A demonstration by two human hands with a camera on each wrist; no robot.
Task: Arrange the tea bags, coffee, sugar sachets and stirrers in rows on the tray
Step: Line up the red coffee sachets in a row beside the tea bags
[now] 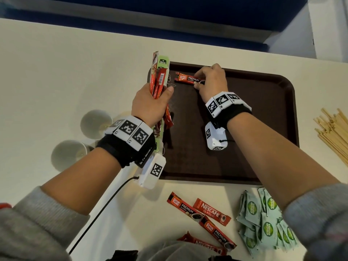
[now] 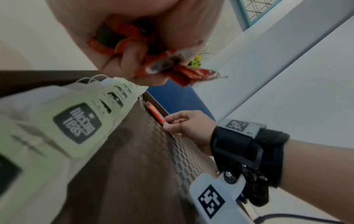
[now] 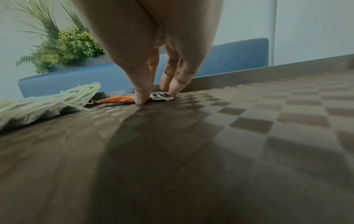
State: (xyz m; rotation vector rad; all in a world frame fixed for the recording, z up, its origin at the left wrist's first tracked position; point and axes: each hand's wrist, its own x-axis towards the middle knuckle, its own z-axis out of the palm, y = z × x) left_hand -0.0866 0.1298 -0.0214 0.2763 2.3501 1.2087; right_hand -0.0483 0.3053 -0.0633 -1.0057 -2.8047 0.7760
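- While the right hand (image 1: pixel 211 80) sets down a coffee stick (image 1: pixel 188 79), its fingers (image 3: pixel 140 97) pinch the stick's near end and press it flat on the tray (image 1: pixel 263 129), close to the far rim.
- Just left of those fingers, a row of tea bags (image 2: pixel 76 121) already lies down the tray's left edge — that row looks done, or nearly so, though the left arm hides part of it.
- The left hand (image 1: pixel 150 106) is clenched round a bundle of sticks (image 1: pixel 157 80), held upright over the tea bags, ready to feed the right hand one by one.
- So the coffee row has only begun: a single stick is on the tray, and the brown surface nearer than the right fingers carries nothing else that shows.
- More coffee (image 1: pixel 203 213) waits on the worktop (image 1: pixel 56 72), well behind both hands, beside a heap of green sachets (image 1: pixel 263 219) — none of these is on the tray yet.
- The stirrers (image 1: pixel 333 132) lie in a loose pile on the worktop, off to the right of the right wrist, untouched.
- My judgement: roughly a quarter done; coffee, sugar and stirrer rows remain.
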